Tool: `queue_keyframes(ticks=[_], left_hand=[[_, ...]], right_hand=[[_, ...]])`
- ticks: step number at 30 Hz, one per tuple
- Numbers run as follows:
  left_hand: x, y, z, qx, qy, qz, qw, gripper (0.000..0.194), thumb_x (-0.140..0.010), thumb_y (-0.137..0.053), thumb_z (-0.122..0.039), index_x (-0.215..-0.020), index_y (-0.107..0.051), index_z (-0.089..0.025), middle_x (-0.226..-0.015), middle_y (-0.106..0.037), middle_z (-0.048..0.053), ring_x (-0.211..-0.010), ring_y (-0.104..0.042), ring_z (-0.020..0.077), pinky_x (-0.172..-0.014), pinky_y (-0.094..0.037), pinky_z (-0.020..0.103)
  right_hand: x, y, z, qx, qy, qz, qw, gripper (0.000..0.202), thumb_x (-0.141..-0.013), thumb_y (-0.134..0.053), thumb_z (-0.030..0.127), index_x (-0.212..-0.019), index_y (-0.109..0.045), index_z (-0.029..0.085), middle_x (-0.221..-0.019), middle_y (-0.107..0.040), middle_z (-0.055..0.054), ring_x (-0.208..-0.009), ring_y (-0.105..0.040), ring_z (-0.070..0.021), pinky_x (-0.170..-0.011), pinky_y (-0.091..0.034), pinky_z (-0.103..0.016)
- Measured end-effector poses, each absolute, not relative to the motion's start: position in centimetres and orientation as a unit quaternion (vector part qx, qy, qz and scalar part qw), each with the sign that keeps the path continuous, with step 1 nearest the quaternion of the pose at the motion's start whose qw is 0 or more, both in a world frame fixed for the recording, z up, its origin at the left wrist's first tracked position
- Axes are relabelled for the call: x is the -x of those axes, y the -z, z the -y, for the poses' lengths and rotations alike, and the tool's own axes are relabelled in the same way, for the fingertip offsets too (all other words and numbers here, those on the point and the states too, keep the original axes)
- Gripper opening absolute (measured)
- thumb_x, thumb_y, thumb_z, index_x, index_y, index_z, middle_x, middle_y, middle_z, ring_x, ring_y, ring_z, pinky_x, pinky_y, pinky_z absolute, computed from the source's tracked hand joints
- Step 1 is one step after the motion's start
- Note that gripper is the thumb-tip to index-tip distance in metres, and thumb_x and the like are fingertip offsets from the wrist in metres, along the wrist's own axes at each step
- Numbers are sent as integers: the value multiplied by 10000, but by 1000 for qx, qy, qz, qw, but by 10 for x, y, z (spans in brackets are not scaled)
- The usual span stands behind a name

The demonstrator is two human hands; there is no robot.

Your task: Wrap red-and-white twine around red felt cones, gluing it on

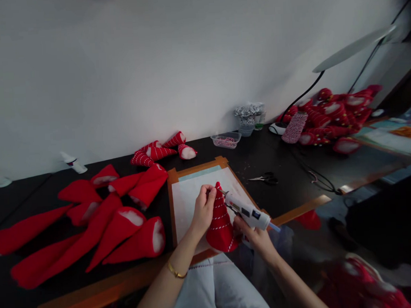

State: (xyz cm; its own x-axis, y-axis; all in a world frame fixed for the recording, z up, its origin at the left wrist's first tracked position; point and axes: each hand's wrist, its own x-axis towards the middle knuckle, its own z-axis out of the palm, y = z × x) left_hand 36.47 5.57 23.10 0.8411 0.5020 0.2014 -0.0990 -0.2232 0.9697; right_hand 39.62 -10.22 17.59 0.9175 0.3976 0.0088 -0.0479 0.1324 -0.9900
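Observation:
In the head view a red stuffed felt cone [220, 224], wound with red-and-white twine, stands tip up in front of me. My left hand [204, 205] pinches it near the tip; whether an end of twine is also between those fingers is too small to tell. A white hot glue gun [247, 210] with a glue stick jutting from its back is gripped in my right hand [256, 236]. Its nozzle points left, at the cone's upper part by my left fingertips. Beneath lies a white board [185, 198] edged with brown tape.
Plain red stuffed cones [109, 225] cover the left of the black table; several twine-wound cones [157, 152] lie behind. Scissors [267, 178], a clear tray [226, 140], a twine spool [294, 127], a lamp [351, 50] and a cone heap [337, 115] are right.

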Motion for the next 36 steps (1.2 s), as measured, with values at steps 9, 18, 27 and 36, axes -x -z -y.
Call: queue_keyframes(ticks=[9, 18, 27, 36], left_hand=[[-365, -230, -56, -735, -244, -138, 618, 250, -948, -473, -466, -912, -495, -220, -823, -607, -9, -791, -598, 158, -770, -458, 259], [-363, -236, -53, -712, -237, -138, 647, 271, -942, -475, -486, -902, -508, -219, -830, -621, 3, -787, -608, 165, -751, -486, 267], [-366, -235, -54, -636, -213, -168, 723, 359, -785, -697, -462, -891, -453, -220, -792, -629, -24, -676, -612, 132, -647, -478, 241], [-367, -234, -57, -562, -185, -179, 786, 368, -728, -747, -394, -875, -466, -207, -730, -609, -41, -622, -601, 118, -603, -470, 225]], right_hand=[[-397, -173, 101, 635, -177, 124, 742, 531, -645, -734, 699, -655, -569, 195, -550, -583, -18, -510, -547, -168, -489, -449, -277], [-399, -172, 101, 641, -160, 137, 738, 496, -681, -733, 665, -681, -583, 192, -571, -580, -12, -528, -534, -159, -517, -438, -276], [-400, -177, 110, 634, -178, 157, 736, 482, -720, -701, 652, -674, -599, 183, -597, -588, -25, -568, -548, -170, -557, -450, -283], [-418, -194, 108, 611, -218, 252, 718, 469, -828, -610, 616, -653, -604, 181, -664, -593, -40, -652, -526, -175, -647, -404, -288]])
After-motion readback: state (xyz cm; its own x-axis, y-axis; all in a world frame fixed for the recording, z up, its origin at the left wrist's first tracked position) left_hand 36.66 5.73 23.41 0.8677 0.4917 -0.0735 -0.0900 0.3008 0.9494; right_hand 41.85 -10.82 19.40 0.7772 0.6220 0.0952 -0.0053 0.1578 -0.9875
